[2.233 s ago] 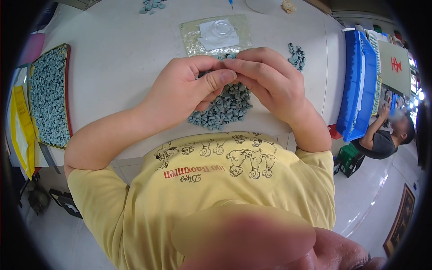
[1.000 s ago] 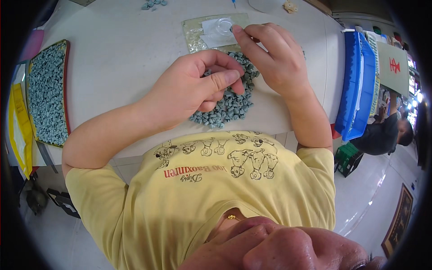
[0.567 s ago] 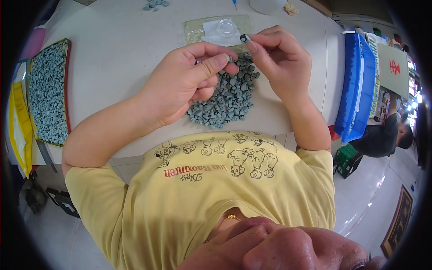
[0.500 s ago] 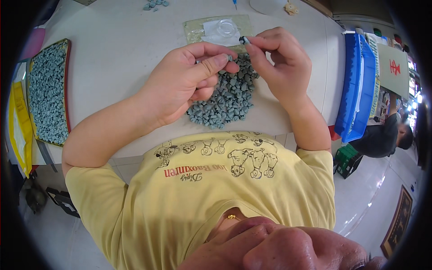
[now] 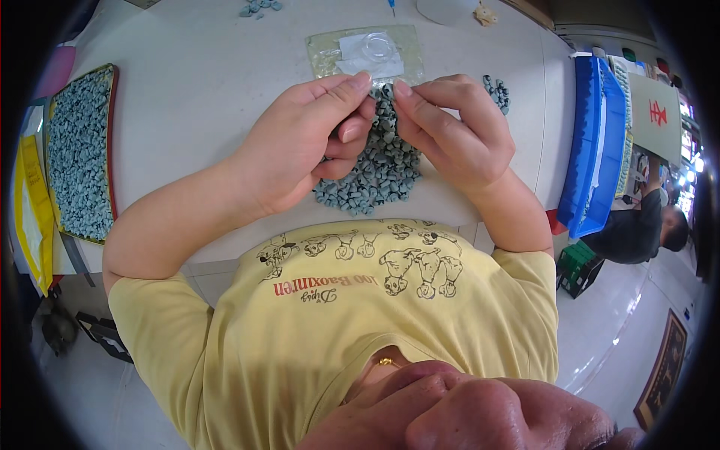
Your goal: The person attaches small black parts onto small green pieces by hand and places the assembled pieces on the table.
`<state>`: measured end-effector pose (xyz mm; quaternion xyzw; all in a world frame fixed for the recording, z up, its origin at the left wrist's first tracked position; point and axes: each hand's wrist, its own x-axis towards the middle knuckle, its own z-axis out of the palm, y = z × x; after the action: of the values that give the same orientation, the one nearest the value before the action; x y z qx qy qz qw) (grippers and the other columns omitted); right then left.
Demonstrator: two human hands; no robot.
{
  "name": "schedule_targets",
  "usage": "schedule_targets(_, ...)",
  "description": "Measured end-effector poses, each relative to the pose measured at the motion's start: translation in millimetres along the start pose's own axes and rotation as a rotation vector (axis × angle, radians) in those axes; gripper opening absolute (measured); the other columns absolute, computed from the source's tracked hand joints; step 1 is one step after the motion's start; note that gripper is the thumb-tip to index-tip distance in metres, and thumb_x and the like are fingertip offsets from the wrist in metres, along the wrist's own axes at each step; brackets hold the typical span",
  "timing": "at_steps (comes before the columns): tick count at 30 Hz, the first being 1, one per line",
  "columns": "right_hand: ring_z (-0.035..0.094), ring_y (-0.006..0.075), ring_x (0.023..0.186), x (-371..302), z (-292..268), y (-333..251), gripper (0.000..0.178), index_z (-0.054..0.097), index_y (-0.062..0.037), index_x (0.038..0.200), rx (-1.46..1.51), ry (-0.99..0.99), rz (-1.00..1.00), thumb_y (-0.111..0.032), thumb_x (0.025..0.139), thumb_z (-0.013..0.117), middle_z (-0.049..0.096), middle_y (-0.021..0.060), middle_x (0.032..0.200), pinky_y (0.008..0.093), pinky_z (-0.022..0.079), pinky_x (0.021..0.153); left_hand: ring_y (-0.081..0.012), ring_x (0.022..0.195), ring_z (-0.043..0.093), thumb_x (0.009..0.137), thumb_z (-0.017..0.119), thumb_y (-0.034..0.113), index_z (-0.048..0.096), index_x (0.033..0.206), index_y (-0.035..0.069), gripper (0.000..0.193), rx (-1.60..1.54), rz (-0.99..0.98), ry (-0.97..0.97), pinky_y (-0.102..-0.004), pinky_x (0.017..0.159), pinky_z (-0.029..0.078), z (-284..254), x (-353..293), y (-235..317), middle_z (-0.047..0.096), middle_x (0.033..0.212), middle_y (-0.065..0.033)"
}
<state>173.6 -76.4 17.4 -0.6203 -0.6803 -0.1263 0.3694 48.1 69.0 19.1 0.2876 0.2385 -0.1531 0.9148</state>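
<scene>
My left hand (image 5: pixel 307 139) is closed in a pinch, thumb against the fingers, above a heap of small blue-grey pieces (image 5: pixel 367 180) on the table. Facing it, my right hand (image 5: pixel 465 135) pinches with thumb and forefinger. The two sets of fingertips are close together over the heap's far end. Half a second ago a small blue-grey piece showed in the left fingers and a small dark-and-pale piece in the right; now the fingertips mostly hide both. Whether the pieces touch, I cannot tell.
A clear plastic bag (image 5: pixel 322 52) with a round transparent dish (image 5: pixel 379 46) lies beyond the heap. Small groups of pieces rest at the right (image 5: pixel 496 94) and far left (image 5: pixel 259 7). A full tray (image 5: pixel 114 150) is at left, a blue bin (image 5: pixel 581 150) at right. Another person (image 5: pixel 634 232) sits farther right.
My right hand has moved left and slightly down, bringing its fingertips close to my left hand's. My left fingers have shifted slightly up and left. The small group at right is now uncovered.
</scene>
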Motion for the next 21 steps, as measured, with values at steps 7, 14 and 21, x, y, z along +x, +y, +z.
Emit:
schedule_targets(7, 0.054, 0.0178, 0.057, -2.0, 4.0, -0.6, 0.027, 0.063, 0.0065, 0.084, -0.031, -0.001, -0.065, 0.011, 0.059, 0.071, 0.055, 0.0088, 0.077, 0.0263, 0.041, 0.047, -0.0057, 0.045, 0.024, 0.093, 0.043, 0.032, 0.041, 0.07, 0.011, 0.031, -0.023, -0.044, -0.005, -0.0218, 0.039, 0.018, -0.1, -1.8, 1.0, 0.031, 0.055, 0.0057)
schedule_targets(14, 0.053, 0.0183, 0.057, 0.9, 7.4, -0.7, 0.027, 0.062, 0.0066, 0.082, -0.023, 0.01, -0.103, 0.01, 0.057, 0.072, 0.056, 0.0091, 0.077, 0.0264, 0.041, 0.047, -0.0054, 0.044, 0.023, 0.093, 0.044, 0.033, 0.042, 0.068, 0.011, 0.033, -0.02, -0.049, -0.035, -0.0222, 0.039, 0.018, -3.1, -1.8, 0.5, 0.029, 0.053, 0.0063)
schedule_targets(21, 0.052, 0.0189, 0.056, 2.3, 11.1, -8.0, 0.026, 0.062, 0.0077, 0.08, 0.01, -0.011, -0.109, 0.01, 0.055, 0.072, 0.054, 0.01, 0.076, 0.0276, 0.041, 0.046, -0.0055, 0.044, 0.025, 0.093, 0.045, 0.032, 0.045, 0.068, 0.009, 0.034, -0.016, -0.014, 0.044, -0.0215, 0.039, 0.02, 1.0, -5.4, -2.6, 0.031, 0.052, 0.0053)
